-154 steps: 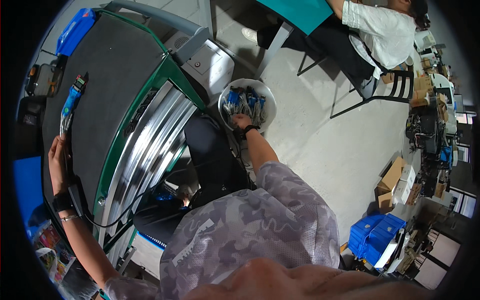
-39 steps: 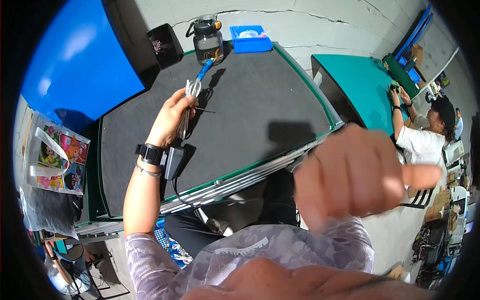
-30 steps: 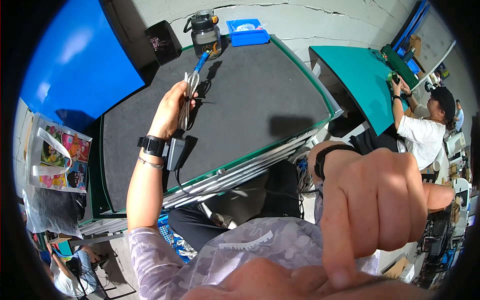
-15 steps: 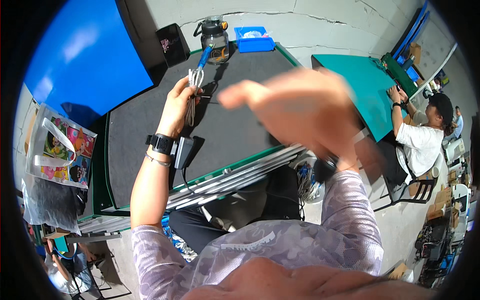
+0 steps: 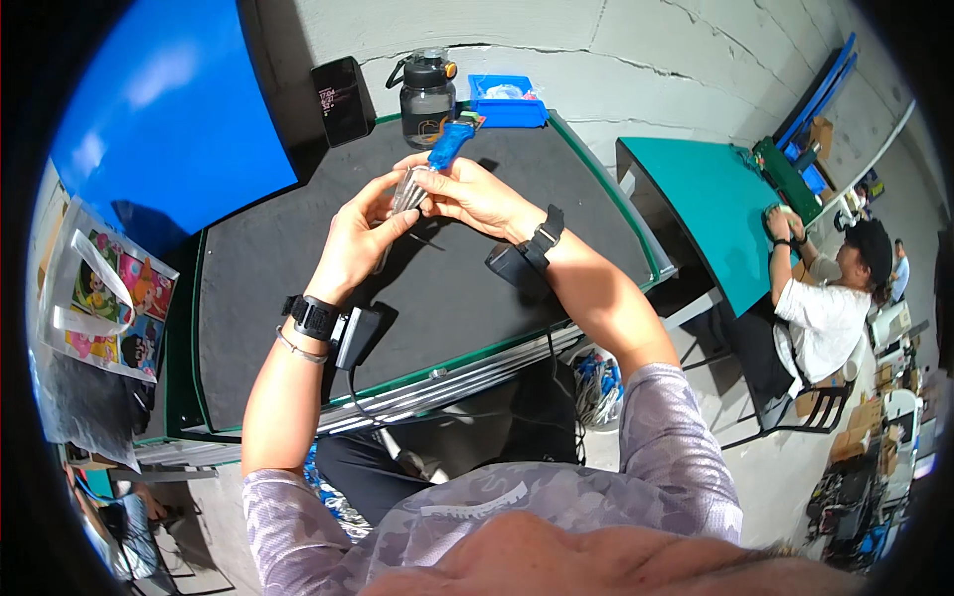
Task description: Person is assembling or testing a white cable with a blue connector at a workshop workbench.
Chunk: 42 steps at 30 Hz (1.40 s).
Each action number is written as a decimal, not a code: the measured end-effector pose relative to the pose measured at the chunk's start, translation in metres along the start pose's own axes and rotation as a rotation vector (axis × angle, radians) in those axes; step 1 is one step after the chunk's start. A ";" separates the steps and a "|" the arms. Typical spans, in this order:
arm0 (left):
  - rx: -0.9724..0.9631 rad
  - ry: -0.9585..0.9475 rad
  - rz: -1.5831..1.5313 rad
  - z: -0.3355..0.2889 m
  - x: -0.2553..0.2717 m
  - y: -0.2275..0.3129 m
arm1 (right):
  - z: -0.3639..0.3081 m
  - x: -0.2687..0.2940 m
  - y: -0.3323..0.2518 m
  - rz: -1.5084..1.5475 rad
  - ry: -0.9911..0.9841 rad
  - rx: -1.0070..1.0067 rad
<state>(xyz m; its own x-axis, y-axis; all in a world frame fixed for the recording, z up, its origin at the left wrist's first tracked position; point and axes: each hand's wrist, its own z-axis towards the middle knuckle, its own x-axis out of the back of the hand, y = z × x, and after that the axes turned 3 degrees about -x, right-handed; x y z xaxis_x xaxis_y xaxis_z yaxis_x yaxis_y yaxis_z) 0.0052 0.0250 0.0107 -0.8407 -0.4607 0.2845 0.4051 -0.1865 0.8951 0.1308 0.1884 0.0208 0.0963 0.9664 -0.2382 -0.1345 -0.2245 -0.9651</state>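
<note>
A looped bundle of grey-white cable (image 5: 407,192) is held above the dark tabletop. Its blue end (image 5: 452,146), tipped with a small green and orange piece, points away from me to the upper right. My left hand (image 5: 363,223) has its fingers and thumb closed round the near side of the loops. From the right, my right hand (image 5: 475,196) grips the same bundle just below the blue end. Both hands meet there, so parts of the loops and some fingertips are hidden.
A dark table mat (image 5: 298,268) lies under my hands. Behind stand a water bottle (image 5: 427,99), a blue tray (image 5: 509,104) and a black phone-like slab (image 5: 343,99). A bucket of cables (image 5: 599,387) is below the front edge; a person (image 5: 825,298) works at the right.
My right hand has come down leftward from its blurred raised position onto the cable bundle. The blue end now leans more to the right, and my left thumb lies across the loops.
</note>
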 end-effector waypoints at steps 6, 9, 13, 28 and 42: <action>0.144 0.072 -0.309 0.001 0.000 0.003 | 0.003 0.025 0.000 0.131 0.099 0.128; 0.147 0.007 -0.214 0.001 -0.002 0.007 | 0.004 0.036 -0.001 0.216 0.099 0.221; 0.039 0.002 -0.014 0.000 0.000 -0.002 | 0.004 0.031 -0.008 0.323 0.111 0.186; 0.014 0.047 0.113 0.002 -0.004 0.012 | 0.003 0.038 0.004 0.242 0.166 0.145; 0.170 -0.028 -0.327 0.000 -0.004 0.008 | -0.001 0.025 0.001 0.278 0.117 0.030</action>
<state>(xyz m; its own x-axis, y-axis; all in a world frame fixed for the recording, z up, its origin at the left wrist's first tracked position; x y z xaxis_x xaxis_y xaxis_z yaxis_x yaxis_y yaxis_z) 0.0118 0.0249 0.0165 -0.9261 -0.3768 -0.0187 0.0500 -0.1717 0.9839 0.1340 0.2122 0.0133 0.1647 0.8472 -0.5052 -0.2009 -0.4726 -0.8581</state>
